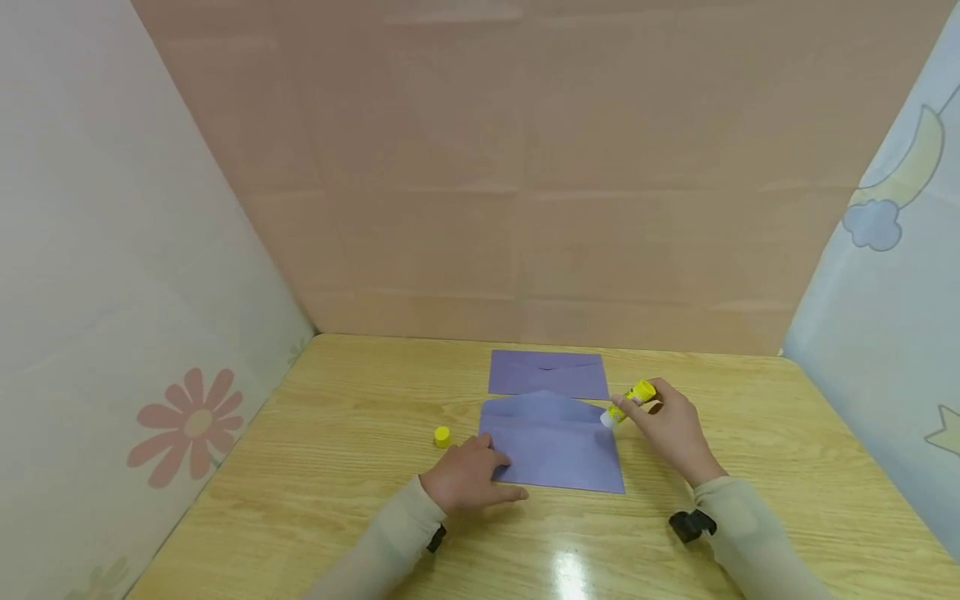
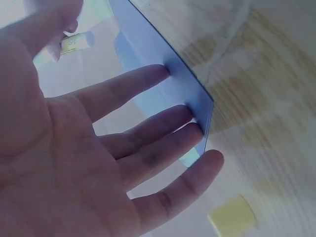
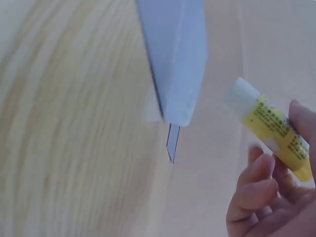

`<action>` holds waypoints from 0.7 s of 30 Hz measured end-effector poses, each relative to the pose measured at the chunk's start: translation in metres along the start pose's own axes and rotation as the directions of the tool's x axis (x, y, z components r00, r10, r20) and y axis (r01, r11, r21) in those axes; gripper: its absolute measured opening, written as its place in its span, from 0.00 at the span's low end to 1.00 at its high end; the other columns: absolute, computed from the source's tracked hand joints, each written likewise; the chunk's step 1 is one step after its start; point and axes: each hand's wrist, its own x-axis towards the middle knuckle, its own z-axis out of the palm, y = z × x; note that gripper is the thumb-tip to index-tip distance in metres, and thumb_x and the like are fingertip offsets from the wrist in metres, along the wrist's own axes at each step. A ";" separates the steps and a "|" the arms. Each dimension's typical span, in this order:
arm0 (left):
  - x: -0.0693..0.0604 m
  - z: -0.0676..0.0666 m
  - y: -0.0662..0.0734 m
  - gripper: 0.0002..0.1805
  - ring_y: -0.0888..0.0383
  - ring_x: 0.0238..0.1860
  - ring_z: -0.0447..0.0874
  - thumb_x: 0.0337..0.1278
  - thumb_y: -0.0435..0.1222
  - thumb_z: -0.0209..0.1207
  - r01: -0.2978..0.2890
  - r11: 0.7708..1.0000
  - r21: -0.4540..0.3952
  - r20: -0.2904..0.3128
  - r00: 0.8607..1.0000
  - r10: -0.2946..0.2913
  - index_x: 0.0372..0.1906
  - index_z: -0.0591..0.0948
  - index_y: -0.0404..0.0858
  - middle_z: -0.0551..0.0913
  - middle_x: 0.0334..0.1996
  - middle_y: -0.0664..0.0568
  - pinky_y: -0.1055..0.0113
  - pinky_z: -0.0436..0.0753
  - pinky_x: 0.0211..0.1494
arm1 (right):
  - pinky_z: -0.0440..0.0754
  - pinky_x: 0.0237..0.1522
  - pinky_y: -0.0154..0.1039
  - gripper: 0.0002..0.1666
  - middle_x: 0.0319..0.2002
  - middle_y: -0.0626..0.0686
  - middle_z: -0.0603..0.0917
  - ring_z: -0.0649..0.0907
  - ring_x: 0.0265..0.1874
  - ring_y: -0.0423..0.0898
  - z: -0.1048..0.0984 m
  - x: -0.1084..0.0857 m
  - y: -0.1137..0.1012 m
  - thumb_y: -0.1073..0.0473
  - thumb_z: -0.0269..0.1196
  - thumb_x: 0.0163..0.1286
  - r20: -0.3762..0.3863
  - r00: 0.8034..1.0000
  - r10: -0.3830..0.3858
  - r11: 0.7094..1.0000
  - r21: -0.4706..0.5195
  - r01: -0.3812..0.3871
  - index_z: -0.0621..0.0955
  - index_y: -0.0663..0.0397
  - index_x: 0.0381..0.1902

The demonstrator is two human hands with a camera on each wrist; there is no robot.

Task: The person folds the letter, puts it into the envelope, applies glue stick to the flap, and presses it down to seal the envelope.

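A purple envelope [image 1: 558, 450] lies on the table with its flap unfolded away from me. My left hand [image 1: 471, 475] rests on its left edge, fingers extended; in the left wrist view the fingertips [image 2: 157, 72] touch the paper. Above the envelope's right side, my right hand [image 1: 675, 425] pinches a yellow glue stick [image 1: 628, 403], its white end tilted down toward the flap's right corner. In the right wrist view the glue stick [image 3: 271, 126] is held between thumb and fingers, apart from the paper. The yellow cap [image 1: 442, 437] stands left of the envelope.
Behind the first envelope lies a second purple envelope [image 1: 547, 375] with its flap folded down. The wooden table [image 1: 337, 417] meets a plain backdrop [image 1: 525, 208] at the back and patterned side panels [image 1: 187, 292] at left and right.
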 end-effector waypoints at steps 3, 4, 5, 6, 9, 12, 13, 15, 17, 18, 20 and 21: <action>0.002 0.000 -0.004 0.31 0.61 0.34 0.71 0.62 0.59 0.61 -0.014 0.999 -0.053 -0.020 1.000 0.013 0.52 0.85 0.36 0.76 0.36 0.53 0.67 0.74 0.35 | 0.73 0.22 0.37 0.34 0.33 0.56 0.78 0.74 0.24 0.47 -0.001 0.000 -0.002 0.34 0.63 0.67 -0.011 1.000 0.023 0.999 0.031 -0.023 0.74 0.60 0.47; 0.002 0.000 -0.005 0.30 0.60 0.36 0.74 0.63 0.57 0.61 -0.017 0.997 -0.081 -0.026 1.000 0.014 0.53 0.84 0.35 0.78 0.38 0.52 0.66 0.77 0.39 | 0.73 0.22 0.37 0.34 0.32 0.56 0.78 0.74 0.24 0.47 -0.001 -0.001 -0.003 0.34 0.63 0.67 -0.010 1.000 0.028 0.999 0.039 -0.028 0.74 0.61 0.47; 0.002 0.000 -0.006 0.30 0.58 0.39 0.76 0.64 0.56 0.60 -0.021 0.993 -0.114 -0.034 0.999 0.017 0.55 0.82 0.34 0.80 0.41 0.50 0.65 0.78 0.43 | 0.74 0.23 0.37 0.34 0.31 0.56 0.79 0.76 0.25 0.48 -0.001 -0.001 -0.003 0.35 0.64 0.67 -0.008 0.999 0.036 0.998 0.051 -0.036 0.73 0.61 0.48; 0.002 -0.001 -0.008 0.31 0.56 0.43 0.79 0.65 0.55 0.60 -0.023 0.989 -0.146 -0.043 0.999 0.016 0.57 0.81 0.32 0.81 0.44 0.47 0.63 0.79 0.47 | 0.75 0.23 0.37 0.34 0.32 0.58 0.80 0.77 0.25 0.49 -0.001 -0.001 -0.004 0.35 0.64 0.67 -0.002 0.999 0.047 0.997 0.065 -0.047 0.72 0.61 0.48; 0.004 -0.001 -0.014 0.30 0.50 0.52 0.81 0.67 0.50 0.60 -0.042 0.967 -0.251 -0.076 0.997 0.024 0.59 0.78 0.29 0.82 0.52 0.42 0.57 0.79 0.56 | 0.79 0.25 0.38 0.32 0.41 0.64 0.83 0.84 0.30 0.51 0.002 -0.002 -0.005 0.38 0.65 0.68 0.015 0.997 0.077 0.991 0.111 -0.078 0.71 0.61 0.48; 0.005 -0.002 -0.020 0.24 0.46 0.53 0.81 0.68 0.45 0.60 -0.075 0.953 -0.294 -0.143 0.989 0.034 0.57 0.78 0.29 0.81 0.52 0.40 0.56 0.80 0.56 | 0.77 0.25 0.37 0.27 0.47 0.68 0.83 0.83 0.33 0.49 0.006 -0.003 -0.006 0.43 0.67 0.68 0.021 0.996 0.091 0.985 0.146 -0.093 0.70 0.59 0.44; 0.005 -0.003 -0.022 0.22 0.46 0.50 0.81 0.67 0.42 0.61 -0.084 0.951 -0.299 -0.176 0.984 0.032 0.55 0.79 0.29 0.82 0.50 0.41 0.56 0.81 0.52 | 0.76 0.24 0.37 0.25 0.46 0.68 0.82 0.81 0.33 0.48 0.007 -0.003 -0.007 0.45 0.67 0.67 0.019 0.996 0.089 0.984 0.151 -0.091 0.70 0.59 0.42; 0.005 -0.004 -0.027 0.18 0.48 0.46 0.81 0.64 0.39 0.62 -0.076 0.959 -0.271 -0.248 0.969 0.007 0.53 0.81 0.31 0.82 0.47 0.42 0.58 0.81 0.48 | 0.74 0.24 0.36 0.22 0.42 0.63 0.82 0.78 0.30 0.46 0.009 -0.003 -0.007 0.49 0.69 0.67 0.014 0.996 0.085 0.983 0.163 -0.086 0.70 0.58 0.37; 0.005 -0.005 -0.032 0.16 0.50 0.41 0.80 0.61 0.36 0.64 -0.032 0.974 -0.224 -0.317 0.948 -0.041 0.50 0.82 0.32 0.81 0.44 0.43 0.60 0.80 0.42 | 0.72 0.23 0.35 0.20 0.34 0.57 0.79 0.73 0.27 0.45 0.010 -0.004 -0.008 0.52 0.70 0.66 0.014 0.997 0.080 0.982 0.170 -0.081 0.71 0.58 0.33; 0.004 -0.007 -0.034 0.15 0.50 0.40 0.80 0.59 0.35 0.65 -0.005 0.979 -0.203 -0.347 0.935 -0.067 0.49 0.82 0.33 0.81 0.42 0.43 0.60 0.80 0.38 | 0.71 0.22 0.35 0.19 0.32 0.55 0.77 0.72 0.25 0.44 0.010 -0.004 -0.008 0.53 0.70 0.66 0.015 0.997 0.081 0.982 0.172 -0.082 0.72 0.58 0.31; 0.002 -0.009 -0.041 0.16 0.49 0.41 0.79 0.55 0.35 0.68 0.080 0.982 -0.171 -0.377 0.915 -0.140 0.48 0.82 0.33 0.81 0.42 0.43 0.60 0.80 0.35 | 0.70 0.22 0.35 0.18 0.32 0.53 0.77 0.70 0.24 0.44 0.011 -0.004 -0.009 0.54 0.70 0.66 0.024 0.996 0.084 0.979 0.184 -0.087 0.73 0.59 0.32; 0.001 -0.011 -0.044 0.17 0.48 0.41 0.79 0.54 0.35 0.69 0.122 0.979 -0.164 -0.381 0.908 -0.177 0.48 0.82 0.33 0.81 0.41 0.43 0.59 0.79 0.33 | 0.70 0.22 0.35 0.18 0.33 0.54 0.79 0.70 0.25 0.44 0.011 -0.004 -0.009 0.54 0.70 0.66 0.028 0.996 0.082 0.978 0.188 -0.086 0.74 0.60 0.34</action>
